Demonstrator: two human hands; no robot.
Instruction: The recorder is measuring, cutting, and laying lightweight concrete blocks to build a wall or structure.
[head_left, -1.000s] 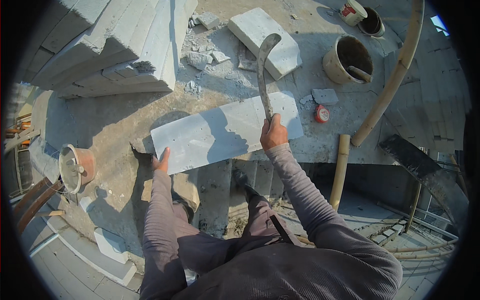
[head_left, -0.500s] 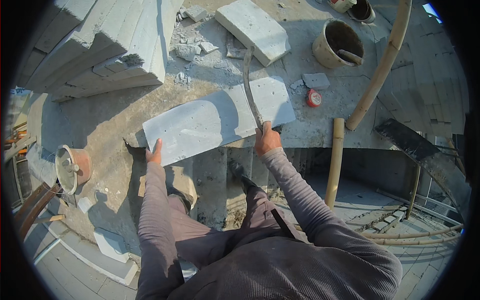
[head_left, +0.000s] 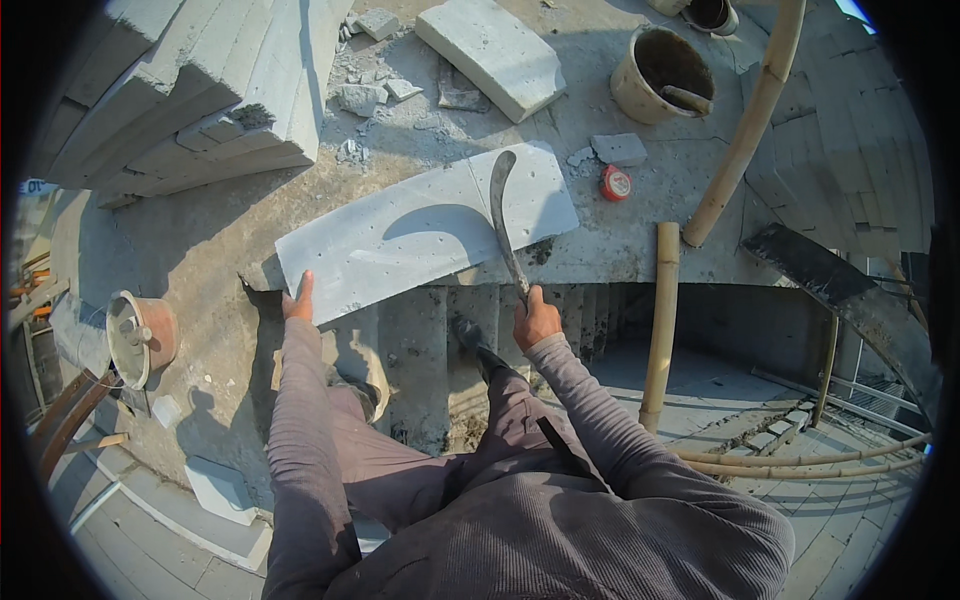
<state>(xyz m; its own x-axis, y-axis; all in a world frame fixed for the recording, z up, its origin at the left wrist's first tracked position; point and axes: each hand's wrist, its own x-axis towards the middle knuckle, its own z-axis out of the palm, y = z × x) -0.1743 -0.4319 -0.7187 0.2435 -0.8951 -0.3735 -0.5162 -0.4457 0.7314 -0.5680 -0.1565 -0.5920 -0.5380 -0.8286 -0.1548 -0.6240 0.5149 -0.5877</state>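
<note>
A long pale-grey aerated concrete block [head_left: 350, 265] lies slantwise across the edge of the slab, with a thin line across it near its right end. My left hand [head_left: 299, 298] grips its near left corner, thumb on top and fingers hidden at the side. My right hand [head_left: 537, 320] is closed round the handle of a curved machete [head_left: 503, 220]. The blade points away from me above the block near the line, its broad side visible, and a curved shadow falls on the block to its left.
Stacked blocks [head_left: 215, 90] stand far left; another block [head_left: 495, 60] and rubble lie beyond. A bucket [head_left: 650, 85], a red tape measure [head_left: 616, 183] and bamboo poles [head_left: 660, 330] are on the right. Steps [head_left: 415, 350] drop below the slab edge. A second bucket [head_left: 160, 335] sits left.
The machete has lifted and turned from edge-on at the line to showing its broad side, and my right hand has drawn slightly nearer me. My left hand keeps its hold on the block.
</note>
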